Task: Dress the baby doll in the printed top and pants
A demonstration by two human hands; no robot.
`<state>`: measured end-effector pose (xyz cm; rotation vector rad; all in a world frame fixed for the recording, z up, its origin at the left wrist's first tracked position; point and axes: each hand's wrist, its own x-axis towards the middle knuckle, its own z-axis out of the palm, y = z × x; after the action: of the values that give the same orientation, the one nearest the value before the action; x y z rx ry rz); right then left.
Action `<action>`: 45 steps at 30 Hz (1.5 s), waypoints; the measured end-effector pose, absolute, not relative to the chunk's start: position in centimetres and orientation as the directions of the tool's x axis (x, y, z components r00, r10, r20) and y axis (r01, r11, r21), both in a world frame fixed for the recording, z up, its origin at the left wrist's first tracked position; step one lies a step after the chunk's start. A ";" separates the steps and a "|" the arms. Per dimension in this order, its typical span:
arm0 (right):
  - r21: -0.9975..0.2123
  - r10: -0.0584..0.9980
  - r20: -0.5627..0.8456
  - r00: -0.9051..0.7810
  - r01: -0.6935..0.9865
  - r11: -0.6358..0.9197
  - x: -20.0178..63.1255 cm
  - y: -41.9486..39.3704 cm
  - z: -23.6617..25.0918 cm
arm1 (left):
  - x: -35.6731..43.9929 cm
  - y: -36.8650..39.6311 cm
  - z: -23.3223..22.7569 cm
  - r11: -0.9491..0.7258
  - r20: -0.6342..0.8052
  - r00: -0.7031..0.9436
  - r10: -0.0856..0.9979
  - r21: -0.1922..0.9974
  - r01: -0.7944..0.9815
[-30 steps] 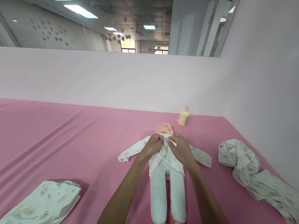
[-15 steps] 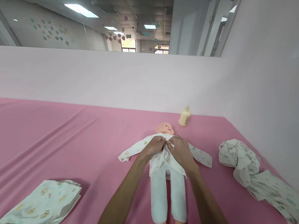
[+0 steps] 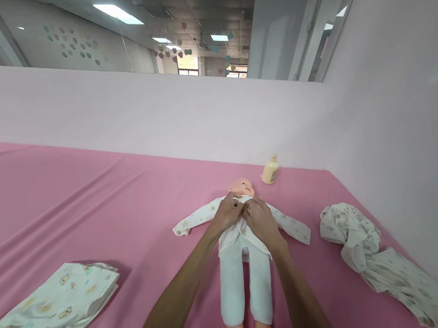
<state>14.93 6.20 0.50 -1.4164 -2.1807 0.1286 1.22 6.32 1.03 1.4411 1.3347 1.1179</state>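
Note:
A baby doll (image 3: 242,187) lies on its back on the pink sheet (image 3: 75,203), head toward the wall. It wears a white printed shirt (image 3: 199,218) with sleeves spread out and pale blue trousers (image 3: 241,281). My left hand (image 3: 227,212) and my right hand (image 3: 259,218) meet on the doll's chest just below its chin. Both pinch the shirt's front edges together at the collar. The fastening itself is hidden under my fingers.
A cream bottle (image 3: 270,169) stands by the back wall behind the doll's head. A folded printed garment (image 3: 64,297) lies at the front left. A crumpled printed cloth (image 3: 377,257) lies at the right beside the side wall.
Both hands stayed on the doll's chest, shifting slightly up toward the collar. The doll and the other items have not moved.

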 end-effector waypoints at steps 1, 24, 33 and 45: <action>-0.359 0.869 0.382 -0.316 0.815 0.454 15.0 6.2 0.5 | 1.2 6.3 1.1 -0.085 0.081 0.028 0.996 0.965 0.248; -0.350 0.721 0.489 -0.491 0.647 0.678 17.4 7.2 0.9 | 1.0 7.3 0.7 0.188 -0.135 0.175 0.975 0.923 -0.335; -0.544 0.758 0.520 -0.394 0.531 0.650 17.1 7.8 0.2 | 0.7 7.6 0.6 0.153 -0.112 0.127 0.985 0.912 -0.380; -0.690 0.858 0.363 -0.364 0.514 0.510 17.1 7.0 1.1 | -1.2 6.4 2.3 0.079 -0.061 0.244 0.968 0.995 -0.065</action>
<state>17.14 7.04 1.11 -1.1185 -2.0383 0.6146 -1.19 6.40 2.30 1.2099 1.0090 1.0124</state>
